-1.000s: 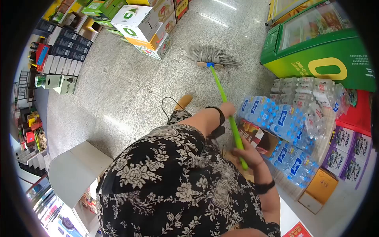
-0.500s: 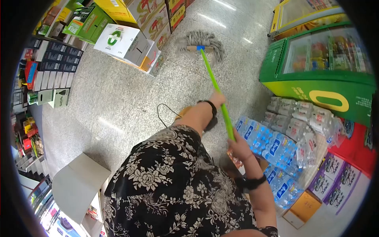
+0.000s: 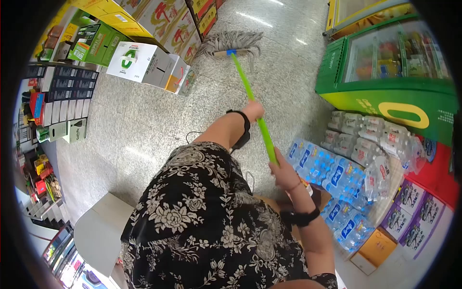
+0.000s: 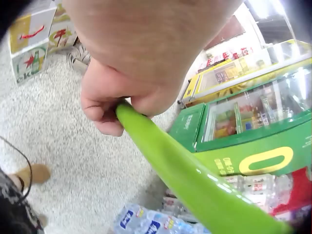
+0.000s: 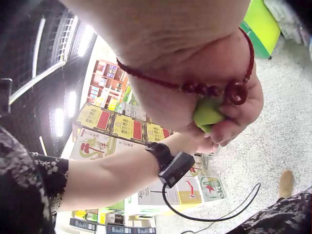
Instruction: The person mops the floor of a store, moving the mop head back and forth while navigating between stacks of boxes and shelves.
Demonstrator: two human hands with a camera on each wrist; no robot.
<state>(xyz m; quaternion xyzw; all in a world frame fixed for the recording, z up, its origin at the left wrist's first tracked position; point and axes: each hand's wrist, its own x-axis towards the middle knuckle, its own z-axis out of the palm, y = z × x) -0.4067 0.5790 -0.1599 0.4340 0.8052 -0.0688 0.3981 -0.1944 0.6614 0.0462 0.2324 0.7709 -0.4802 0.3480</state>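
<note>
A mop with a bright green handle (image 3: 262,126) slants away from the person across the speckled floor. Its grey string head (image 3: 231,42) lies spread on the floor beside stacked cartons at the far end. The left hand (image 3: 253,111) grips the handle partway down; in the left wrist view its fingers (image 4: 105,109) curl round the green pole. Nearer the body, the right hand (image 3: 285,172) holds the handle's top end. In the right wrist view the green end (image 5: 208,115) shows inside the curled right hand (image 5: 239,114), below a red bead bracelet (image 5: 204,90).
White and green drink cartons (image 3: 132,61) stand at the left of the aisle. On the right are a green chest freezer (image 3: 385,91), shrink-wrapped water bottles (image 3: 332,176) and purple cartons (image 3: 414,212). A grey counter (image 3: 103,231) stands at lower left.
The mop head has slid away and to the left, up to the cartons. Both hands have moved forward and left with the handle.
</note>
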